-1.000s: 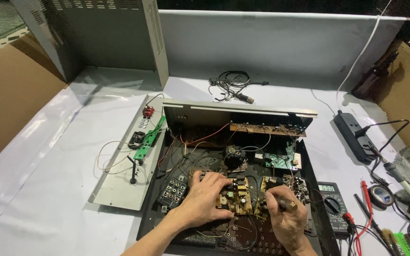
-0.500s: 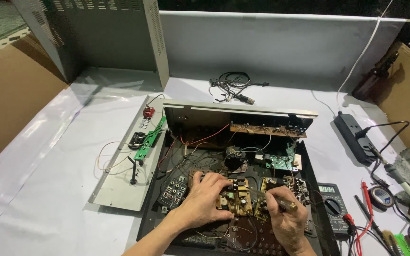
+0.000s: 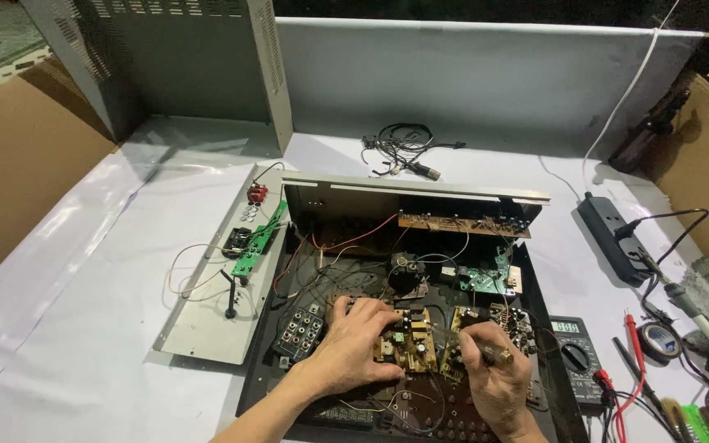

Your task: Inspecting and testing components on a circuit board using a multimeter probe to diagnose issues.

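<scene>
Your right hand (image 3: 498,379) grips a screwdriver (image 3: 486,351), tip pointing toward ten o'clock at the brown circuit board (image 3: 408,344) in the open chassis (image 3: 535,287); a slip could likely bridge components or snag loose wires. Your left hand (image 3: 360,344) lies flat, fingers spread, pressing that board's nine o'clock edge.

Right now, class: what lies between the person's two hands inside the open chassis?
In the head view, a small brown circuit board lies between the left hand and right hand.

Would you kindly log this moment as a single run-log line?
left hand: flat on brown circuit board | right hand: gripping screwdriver, tip at board | open chassis | multimeter at right
</scene>
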